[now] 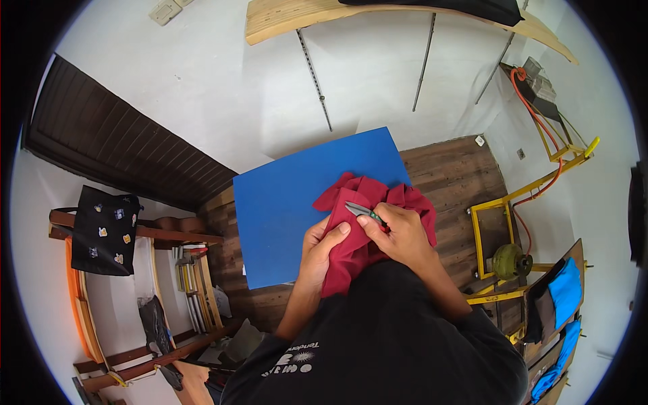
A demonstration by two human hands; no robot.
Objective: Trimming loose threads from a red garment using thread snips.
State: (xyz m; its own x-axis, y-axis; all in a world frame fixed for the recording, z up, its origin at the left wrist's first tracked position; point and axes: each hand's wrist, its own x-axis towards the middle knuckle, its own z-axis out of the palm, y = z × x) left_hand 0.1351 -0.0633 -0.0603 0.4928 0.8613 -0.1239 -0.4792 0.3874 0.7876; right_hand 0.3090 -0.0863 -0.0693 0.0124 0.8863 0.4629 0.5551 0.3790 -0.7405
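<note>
A dark red cloth [349,253], perhaps a garment, is bunched up over the near right part of a blue tabletop [283,202]. My left hand [324,243] grips a flat folded part of it, thumb on top and fingers underneath. In my right hand [405,230] is a pair of small thread snips [360,209] with pointed metal blades and a green part near the grip. The blades lie over the cloth just above my left thumb and point to the upper left. Whether their tips touch the fabric, I cannot tell.
A wooden shelf [293,23] juts from the wall ahead. At right stands a yellow metal frame [476,243] with an orange hose [549,187] and a green gas cylinder [510,261]. Bookshelves [215,293] and a black bag [104,233] are at left, near a dark slatted door [116,131].
</note>
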